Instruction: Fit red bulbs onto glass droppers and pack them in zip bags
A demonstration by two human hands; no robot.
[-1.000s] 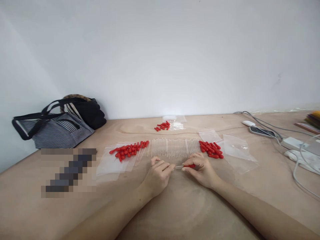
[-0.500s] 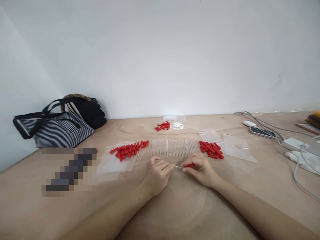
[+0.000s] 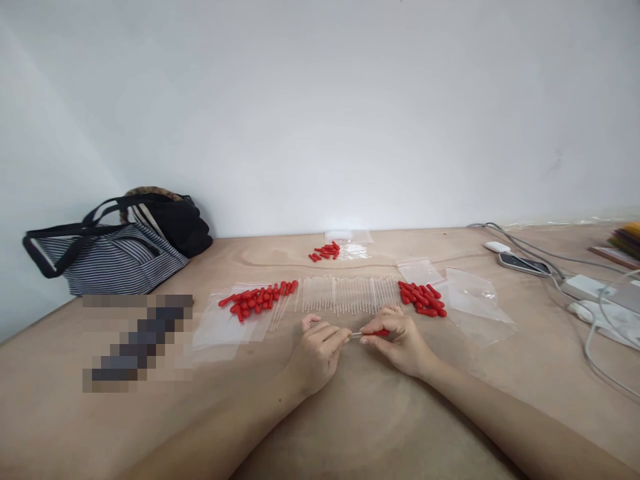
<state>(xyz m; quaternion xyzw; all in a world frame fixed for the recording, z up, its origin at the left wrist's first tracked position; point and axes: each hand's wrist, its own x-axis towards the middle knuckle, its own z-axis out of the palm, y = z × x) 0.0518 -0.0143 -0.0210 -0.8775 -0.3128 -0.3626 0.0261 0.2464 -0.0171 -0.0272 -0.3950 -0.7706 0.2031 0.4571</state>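
Before a pale wall [image 3: 320,120], a striped bag [image 3: 125,263] and a black bundle [image 3: 187,227] are set at the left of the bench [image 3: 540,387], a pixelated dark item [image 3: 145,337] is seen nearer, and a white case [image 3: 497,247], a handheld device [image 3: 524,264] and cables [image 3: 537,253] are spread at the right.

Slim clear tube [image 3: 356,335], nearly level, spanning the gap from left fingers [image 3: 339,335] to right fingers [image 3: 379,324]; red bulb [image 3: 383,333], part-hidden, sits pinched between the right ones!
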